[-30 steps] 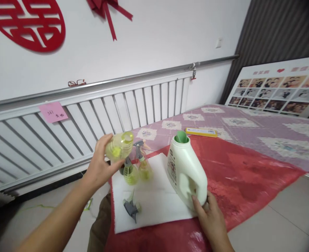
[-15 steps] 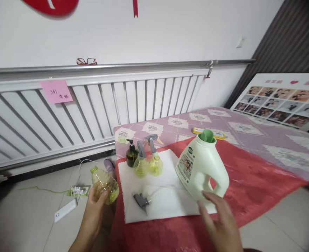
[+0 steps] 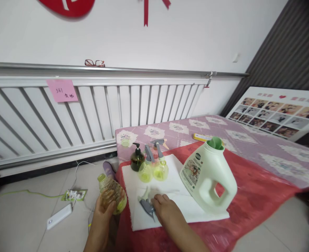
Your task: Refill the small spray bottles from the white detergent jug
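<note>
My left hand (image 3: 103,213) is wrapped around a clear yellow-green spray bottle (image 3: 114,194) with an uncapped neck, held off the bed's left edge. On a white cloth (image 3: 170,210), the curled fingers of my right hand (image 3: 166,209) are on a grey trigger spray head (image 3: 147,207); their grip is partly hidden. Behind it stand two yellow-green bottles (image 3: 145,171) (image 3: 160,170) with grey spray tops and a dark pump bottle (image 3: 137,159). To the right of my hand, a pale green detergent jug (image 3: 209,175) stands upright, its mouth uncapped and green inside.
A red sheet (image 3: 248,178) lies under the cloth on the patterned bed (image 3: 222,131). A yellow packet (image 3: 202,137) is behind the jug. A white radiator (image 3: 144,105) lines the wall. On the floor are a power strip (image 3: 74,195) and a white device (image 3: 59,216).
My right hand has moved left from beside the jug's handle to the spray head, which has turned. My left hand still holds the bottle. The view has shifted slightly.
</note>
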`<state>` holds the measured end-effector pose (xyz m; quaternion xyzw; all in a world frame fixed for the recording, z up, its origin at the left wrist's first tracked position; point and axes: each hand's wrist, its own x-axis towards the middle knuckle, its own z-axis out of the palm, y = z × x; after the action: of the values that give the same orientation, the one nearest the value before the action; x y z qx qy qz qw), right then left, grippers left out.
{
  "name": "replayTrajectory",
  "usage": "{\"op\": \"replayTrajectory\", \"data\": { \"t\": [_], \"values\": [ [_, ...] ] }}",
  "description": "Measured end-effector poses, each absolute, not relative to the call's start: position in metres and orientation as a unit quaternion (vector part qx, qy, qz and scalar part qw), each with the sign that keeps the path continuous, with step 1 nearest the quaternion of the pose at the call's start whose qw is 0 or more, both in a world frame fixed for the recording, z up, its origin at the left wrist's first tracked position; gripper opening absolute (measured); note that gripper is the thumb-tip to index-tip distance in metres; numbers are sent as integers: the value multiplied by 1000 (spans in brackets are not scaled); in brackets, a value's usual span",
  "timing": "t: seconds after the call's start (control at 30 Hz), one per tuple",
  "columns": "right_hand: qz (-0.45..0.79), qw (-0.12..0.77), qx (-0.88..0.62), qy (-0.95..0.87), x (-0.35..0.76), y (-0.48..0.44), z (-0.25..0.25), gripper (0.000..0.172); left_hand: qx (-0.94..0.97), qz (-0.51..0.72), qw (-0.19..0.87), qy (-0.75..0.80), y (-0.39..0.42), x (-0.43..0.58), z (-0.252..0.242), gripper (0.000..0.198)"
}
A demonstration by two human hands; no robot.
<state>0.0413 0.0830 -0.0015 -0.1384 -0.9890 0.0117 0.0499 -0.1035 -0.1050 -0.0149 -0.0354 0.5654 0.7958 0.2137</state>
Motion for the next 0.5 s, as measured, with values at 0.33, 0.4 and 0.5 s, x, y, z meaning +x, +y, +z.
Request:
{"op": "replayTrajectory", "data": {
  "t": [0.33, 0.4, 0.5],
  "values": [
    [-30, 30, -146, -988, 31, 80, -14, 35, 1, 786, 255, 564, -103, -97, -23, 79],
    [-27, 32, -145, -989, 30, 80, -15, 35, 20, 781, 268, 563, -99, -93, -22, 79],
    [-12, 39, -140, -989, 33, 84, -9, 31, 29, 777, 283, 562, -90, -88, -24, 81]
  ]
}}
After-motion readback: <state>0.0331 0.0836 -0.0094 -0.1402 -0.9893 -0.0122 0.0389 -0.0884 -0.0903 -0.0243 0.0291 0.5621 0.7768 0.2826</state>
